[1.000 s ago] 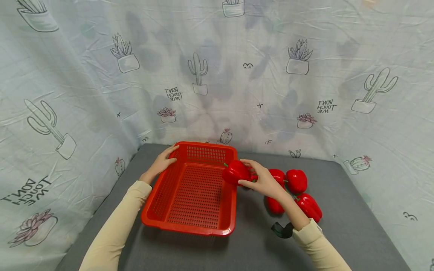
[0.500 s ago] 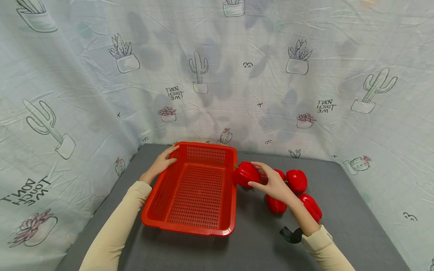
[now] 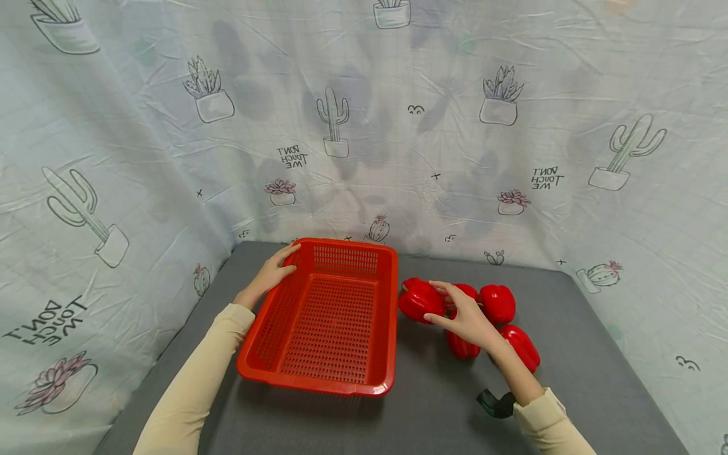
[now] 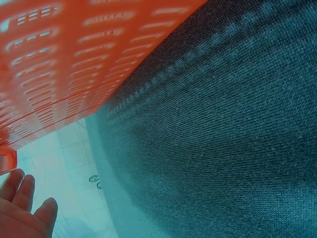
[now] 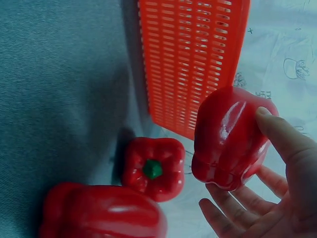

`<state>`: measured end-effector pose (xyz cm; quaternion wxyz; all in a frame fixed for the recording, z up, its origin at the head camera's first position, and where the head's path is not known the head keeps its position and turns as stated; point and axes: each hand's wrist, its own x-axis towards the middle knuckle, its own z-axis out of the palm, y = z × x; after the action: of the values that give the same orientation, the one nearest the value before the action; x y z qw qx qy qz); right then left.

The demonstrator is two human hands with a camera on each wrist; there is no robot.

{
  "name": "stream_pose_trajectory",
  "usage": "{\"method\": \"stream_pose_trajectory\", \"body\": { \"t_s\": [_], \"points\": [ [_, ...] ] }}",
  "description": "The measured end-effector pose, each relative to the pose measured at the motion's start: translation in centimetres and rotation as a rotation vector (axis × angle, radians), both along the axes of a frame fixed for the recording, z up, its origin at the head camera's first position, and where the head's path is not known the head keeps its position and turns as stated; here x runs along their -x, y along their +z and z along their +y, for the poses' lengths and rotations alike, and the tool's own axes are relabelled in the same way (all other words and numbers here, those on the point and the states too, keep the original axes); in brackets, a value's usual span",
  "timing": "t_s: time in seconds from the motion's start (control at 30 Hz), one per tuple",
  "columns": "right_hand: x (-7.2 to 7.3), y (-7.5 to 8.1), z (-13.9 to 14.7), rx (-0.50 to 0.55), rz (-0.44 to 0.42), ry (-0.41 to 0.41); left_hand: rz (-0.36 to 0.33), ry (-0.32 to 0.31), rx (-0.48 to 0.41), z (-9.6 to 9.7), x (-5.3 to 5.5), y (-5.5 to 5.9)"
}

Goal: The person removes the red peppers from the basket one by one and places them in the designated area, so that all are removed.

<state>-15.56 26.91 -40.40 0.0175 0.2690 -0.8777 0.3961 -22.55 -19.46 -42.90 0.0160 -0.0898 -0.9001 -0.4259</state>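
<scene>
My right hand (image 3: pixel 463 319) holds a glossy red bell pepper (image 3: pixel 419 301) just right of an orange plastic basket (image 3: pixel 335 383). In the right wrist view the thumb lies on one side of the pepper and the fingers on the other. My left hand (image 3: pixel 269 276) rests at the basket's far left rim. In the left wrist view its fingers (image 4: pixel 24 192) look nearly straight, close to the rim. Nothing lies in the basket. More red bell peppers stand by my right hand: one at the back (image 3: pixel 498 304), one in front (image 3: pixel 463 345) and one at right (image 3: pixel 521 347).
Another pepper (image 3: pixel 467 291) is partly hidden behind the right hand. Everything stands on a grey cloth-covered table (image 3: pixel 421 411). A pale curtain printed with cacti (image 3: pixel 364 126) closes off the back and sides. A dark curved object (image 3: pixel 495 404) shows beside the right cuff.
My right hand has drawn back from over the basket's right rim, moving right and slightly toward me with the bell pepper. The left hand and the basket have stayed put.
</scene>
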Motion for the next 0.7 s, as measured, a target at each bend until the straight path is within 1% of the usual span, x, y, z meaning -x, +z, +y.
{"method": "stream_pose_trajectory", "body": {
  "t_s": [0.17, 0.4, 0.57, 0.7],
  "points": [
    [-0.1, -0.8, 0.1, -0.010, -0.008, 0.001, -0.004, 0.000, -0.007, 0.0, 0.0, 0.1],
    [-0.3, -1.9, 0.0, -0.031, 0.002, 0.022, 0.012, -0.010, -0.032, 0.0, 0.0, 0.1],
    [-0.6, -2.3, -0.2, -0.057, 0.020, 0.027, 0.011, -0.010, -0.035, 0.1, 0.0, 0.1],
    [-0.8, -2.6, -0.3, -0.078, 0.015, 0.021, 0.000, -0.003, -0.041, 0.1, 0.0, 0.2]
  ]
}}
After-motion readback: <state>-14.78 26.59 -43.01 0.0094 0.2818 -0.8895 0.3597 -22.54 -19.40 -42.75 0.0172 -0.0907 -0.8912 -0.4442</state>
